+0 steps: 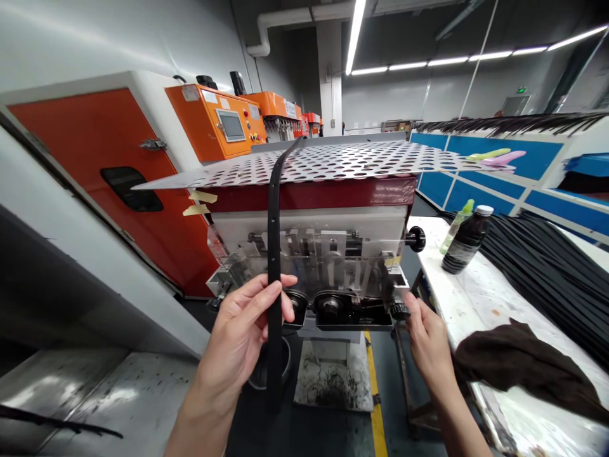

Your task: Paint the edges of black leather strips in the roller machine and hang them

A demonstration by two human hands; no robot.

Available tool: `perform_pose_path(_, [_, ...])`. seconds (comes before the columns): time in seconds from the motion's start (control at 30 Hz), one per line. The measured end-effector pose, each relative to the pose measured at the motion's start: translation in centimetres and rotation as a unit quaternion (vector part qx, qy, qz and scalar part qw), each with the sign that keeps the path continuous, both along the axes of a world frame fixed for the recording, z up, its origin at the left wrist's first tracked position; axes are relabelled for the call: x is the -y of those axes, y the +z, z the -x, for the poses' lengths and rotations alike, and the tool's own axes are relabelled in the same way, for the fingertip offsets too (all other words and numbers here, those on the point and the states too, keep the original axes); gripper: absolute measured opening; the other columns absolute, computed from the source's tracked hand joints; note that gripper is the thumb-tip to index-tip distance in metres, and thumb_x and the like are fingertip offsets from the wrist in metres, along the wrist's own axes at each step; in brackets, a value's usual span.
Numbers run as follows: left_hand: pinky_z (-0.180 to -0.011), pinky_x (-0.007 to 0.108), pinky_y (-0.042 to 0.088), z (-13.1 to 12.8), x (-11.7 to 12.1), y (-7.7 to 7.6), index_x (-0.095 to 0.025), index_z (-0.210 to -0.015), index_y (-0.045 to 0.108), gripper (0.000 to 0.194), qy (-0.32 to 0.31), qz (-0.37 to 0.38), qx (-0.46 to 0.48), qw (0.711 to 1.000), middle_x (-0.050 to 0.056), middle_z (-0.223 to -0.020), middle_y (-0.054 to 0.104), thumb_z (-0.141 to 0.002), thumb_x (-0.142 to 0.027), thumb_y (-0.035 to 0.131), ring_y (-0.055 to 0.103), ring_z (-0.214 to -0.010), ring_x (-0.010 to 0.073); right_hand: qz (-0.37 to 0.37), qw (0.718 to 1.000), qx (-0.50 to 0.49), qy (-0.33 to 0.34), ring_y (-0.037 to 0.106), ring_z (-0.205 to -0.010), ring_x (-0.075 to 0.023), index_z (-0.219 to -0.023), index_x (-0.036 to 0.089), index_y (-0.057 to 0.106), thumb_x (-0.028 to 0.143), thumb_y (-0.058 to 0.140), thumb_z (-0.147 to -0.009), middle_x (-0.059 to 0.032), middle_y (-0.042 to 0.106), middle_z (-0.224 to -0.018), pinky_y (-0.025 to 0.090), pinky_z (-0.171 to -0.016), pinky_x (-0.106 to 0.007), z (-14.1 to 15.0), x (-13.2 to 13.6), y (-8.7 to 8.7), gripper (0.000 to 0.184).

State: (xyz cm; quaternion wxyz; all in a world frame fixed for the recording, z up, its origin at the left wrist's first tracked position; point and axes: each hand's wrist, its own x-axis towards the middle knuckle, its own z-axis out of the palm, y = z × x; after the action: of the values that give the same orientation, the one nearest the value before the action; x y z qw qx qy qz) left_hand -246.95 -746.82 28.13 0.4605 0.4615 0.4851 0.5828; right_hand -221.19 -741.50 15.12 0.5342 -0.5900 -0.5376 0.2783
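Note:
My left hand [247,330] pinches a long black strap [273,254] with punched holes. The strap hangs down from the perforated metal plate [342,162] on top of a machine and runs past my fingers toward the floor. Behind it, the machine's front [333,260] shows metal guides and black rollers. My right hand [425,339] is at the machine's lower right corner, fingers curled near a small black knob [400,311]; whether it grips the knob is not visible.
A white worktable [457,285] on the right carries a dark bottle [466,240], a green bottle [455,225], a brown cloth [523,368] and a pile of several black straps [552,266]. Orange cabinets [118,178] stand to the left. A yellow floor line [375,406] runs below.

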Motion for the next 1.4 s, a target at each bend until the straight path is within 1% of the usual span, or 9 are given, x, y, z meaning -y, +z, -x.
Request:
perform_pose_path(0.13, [-0.040, 0.014, 0.029, -0.18, -0.06, 0.04, -0.020, -0.099, 0.073, 0.027, 0.004, -0.002, 0.003, 1.000, -0.001, -0.061, 0.060, -0.084, -0.042, 0.070, 0.044, -0.050, 0.0075, 0.016, 1.000, -0.004, 0.004, 0.044, -0.058, -0.0144, -0.067, 0.022, 0.042, 0.063, 0.039, -0.095, 0.0033, 0.046, -0.058, 0.027, -0.055, -0.027, 0.01, 0.11, 0.01, 0.049])
perform_pose_path(0.3, [-0.040, 0.013, 0.028, -0.30, -0.13, 0.13, -0.019, -0.098, 0.073, 0.026, 0.004, -0.005, 0.009, 1.000, -0.001, -0.060, 0.060, -0.084, -0.041, 0.070, 0.045, -0.049, 0.0070, 0.014, 1.000, 0.004, 0.002, 0.041, -0.058, -0.0146, -0.068, 0.023, 0.041, 0.064, 0.037, -0.095, 0.0037, 0.044, -0.058, 0.027, -0.057, -0.027, -0.02, 0.12, 0.10, 0.050])
perform_pose_path(0.5, [-0.039, 0.014, 0.029, -0.34, -0.11, 0.08, -0.019, -0.098, 0.073, 0.026, 0.001, -0.002, 0.017, 1.000, -0.001, -0.061, 0.060, -0.084, -0.040, 0.070, 0.046, -0.048, 0.0068, 0.017, 1.000, -0.002, 0.010, 0.042, -0.060, -0.0153, -0.069, 0.023, 0.042, 0.065, 0.036, -0.095, 0.0035, 0.043, -0.061, 0.029, -0.060, -0.028, -0.02, 0.02, 0.04, 0.050])
perform_pose_path(0.67, [-0.038, 0.013, 0.029, -0.40, 0.02, 0.21, -0.018, -0.099, 0.073, 0.026, -0.005, -0.005, 0.016, 1.000, -0.001, -0.061, 0.060, -0.086, -0.040, 0.069, 0.042, -0.045, 0.0049, 0.007, 1.000, 0.009, 0.012, 0.044, -0.062, -0.0161, -0.070, 0.023, 0.042, 0.065, 0.035, -0.095, 0.0030, 0.044, -0.063, 0.031, -0.063, -0.028, -0.06, -0.01, -0.15, 0.049])
perform_pose_path(0.97, [-0.037, 0.012, 0.028, -0.32, -0.10, 0.05, -0.019, -0.100, 0.073, 0.025, -0.007, -0.007, 0.023, 1.000, -0.002, -0.062, 0.061, -0.085, -0.039, 0.069, 0.040, -0.045, 0.0037, 0.005, 1.000, 0.005, 0.013, 0.045, -0.063, -0.0167, -0.070, 0.023, 0.042, 0.064, 0.035, -0.095, 0.0022, 0.046, -0.065, 0.032, -0.062, -0.028, 0.05, -0.07, -0.12, 0.048])
perform_pose_path(1.23, [-0.038, 0.012, 0.028, -0.46, -0.09, 0.22, -0.018, -0.099, 0.073, 0.024, -0.013, -0.009, 0.029, 0.999, -0.002, -0.061, 0.060, -0.086, -0.037, 0.069, 0.039, -0.044, 0.0035, -0.001, 1.000, 0.002, 0.022, 0.045, -0.065, -0.0167, -0.072, 0.023, 0.042, 0.063, 0.035, -0.096, 0.0020, 0.046, -0.067, 0.033, -0.064, -0.028, 0.10, 0.04, -0.04, 0.047])
perform_pose_path(1.4, [-0.038, 0.013, 0.027, -0.54, -0.11, 0.28, -0.017, -0.099, 0.073, 0.026, -0.005, -0.008, 0.027, 1.000, -0.001, -0.061, 0.060, -0.084, -0.039, 0.071, 0.038, -0.045, 0.0042, 0.005, 1.000, -0.008, 0.018, 0.046, -0.066, -0.0167, -0.073, 0.022, 0.045, 0.064, 0.036, -0.095, 0.0014, 0.049, -0.067, 0.035, -0.065, -0.028, 0.04, 0.13, -0.06, 0.048])
